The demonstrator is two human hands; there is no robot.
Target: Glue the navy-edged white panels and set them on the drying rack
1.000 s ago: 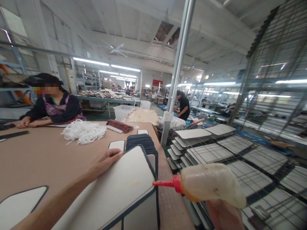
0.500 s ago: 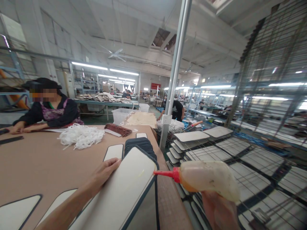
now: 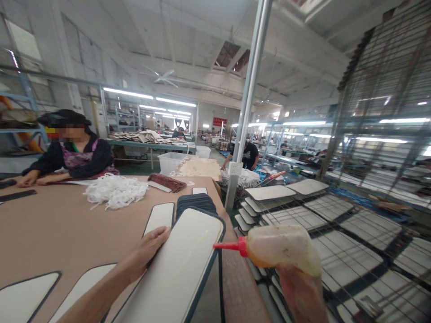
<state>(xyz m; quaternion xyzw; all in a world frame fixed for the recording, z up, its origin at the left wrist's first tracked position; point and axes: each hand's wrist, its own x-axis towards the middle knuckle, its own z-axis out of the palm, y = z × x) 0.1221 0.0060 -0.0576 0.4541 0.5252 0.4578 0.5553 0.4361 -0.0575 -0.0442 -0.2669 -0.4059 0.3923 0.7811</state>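
A long cream panel with a dark blue edge (image 3: 178, 264) tilts up in front of me, its far end by a stack of dark blue-edged pieces (image 3: 197, 204). My left hand (image 3: 148, 251) is closed on its left side, thumb on top and the other fingers out of sight beneath. In my right hand (image 3: 301, 287) is a translucent squeeze bottle (image 3: 283, 249) lying sideways, with amber liquid inside. Its red nozzle tip meets the panel's right edge near the far corner. A thin glossy line shows along that edge.
More cream panels (image 3: 30, 294) lie on the brown table (image 3: 84, 237). A heap of white cord (image 3: 114, 190) sits farther back, beside a brown bundle (image 3: 166, 183). At left a co-worker (image 3: 77, 152) sits at the table. Wire racks with panels (image 3: 350, 251) stand at right, past a metal post (image 3: 245, 103).
The bottle's nozzle has slid a little left and nearer to me along the panel's right edge. The panel has turned slightly in my left hand, and its far corner sits farther right.
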